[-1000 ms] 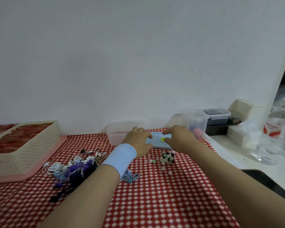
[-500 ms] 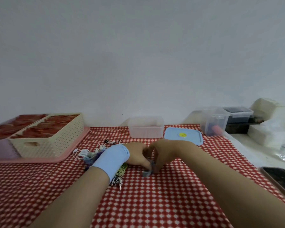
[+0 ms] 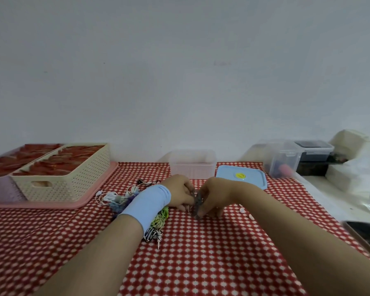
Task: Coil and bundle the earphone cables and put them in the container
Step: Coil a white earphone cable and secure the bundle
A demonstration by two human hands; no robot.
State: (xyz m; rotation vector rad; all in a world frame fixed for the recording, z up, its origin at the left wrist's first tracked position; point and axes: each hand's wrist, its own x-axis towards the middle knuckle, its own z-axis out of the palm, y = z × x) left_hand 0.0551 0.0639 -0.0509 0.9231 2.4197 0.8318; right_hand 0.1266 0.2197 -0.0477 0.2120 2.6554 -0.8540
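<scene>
A small grey-blue coil of earphone cable [image 3: 198, 202] is pinched between the left hand [image 3: 181, 194] and the right hand [image 3: 215, 198], low over the bench covered by a red-and-white checked cloth [image 3: 201, 263]. Both grips are closed on this coil, the fingertips of the two hands meeting around it; whether a tie is already on it cannot be told, since the fingers hide most of it.

The task is judged to be at an early stage. The clear rectangular plastic container [image 3: 192, 165] stands open at the back of the bench, just behind the hands, and no cable can be made out inside it. Its pale blue lid with a yellow centre [image 3: 241, 178] lies flat just beside it, to the right. A loose heap of white, purple and black earphone cables [image 3: 120, 198] is left uncoiled by the left wrist, which carries a light blue wristband [image 3: 147, 202]. A green cable bundle [image 3: 160, 217] and a black-and-white striped one [image 3: 152, 235] lie partly under that forearm, apparently wound but not yet put away.

The held coil is thus near the container, a short reach forward from the grip.
</scene>
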